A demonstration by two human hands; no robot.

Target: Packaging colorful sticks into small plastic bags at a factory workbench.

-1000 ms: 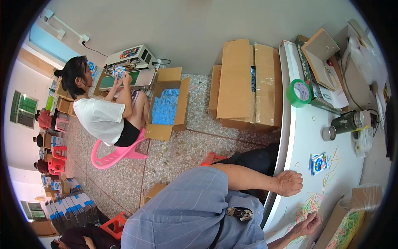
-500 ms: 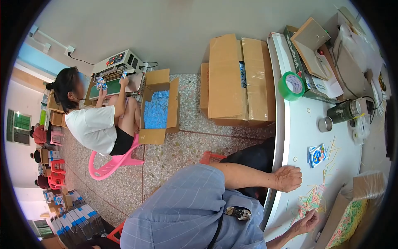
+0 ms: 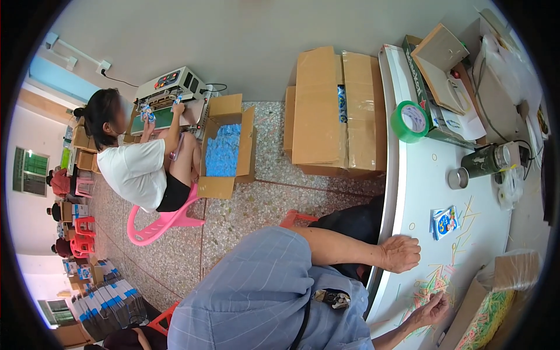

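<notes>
My left hand point(image 3: 400, 254) rests at the near edge of the white table point(image 3: 417, 192), its fingers curled under. Whatever it may hold is hidden. Over a loose pile of thin coloured sticks point(image 3: 433, 282), mostly pink, green and yellow, is my right hand point(image 3: 433, 309). Its thumb and fingers are drawn together, and what lies between them is too small to make out. Beyond my left hand lies a small stack of blue-and-white packets point(image 3: 445, 222). More thin yellowish sticks point(image 3: 466, 216) are scattered beside the packets.
An open carton of coloured sticks point(image 3: 487, 315) stands by my right hand. Green tape point(image 3: 412, 121), a dark flask point(image 3: 486, 160) and a metal cup point(image 3: 458, 178) sit farther along. Large cartons point(image 3: 318, 111) stand beside the table. A co-worker point(image 3: 131, 169) sits at a machine point(image 3: 175, 87).
My left hand has shifted slightly toward the table edge, and its fingers look more curled. My right hand stays over the stick pile. The whole view has shifted a little.
</notes>
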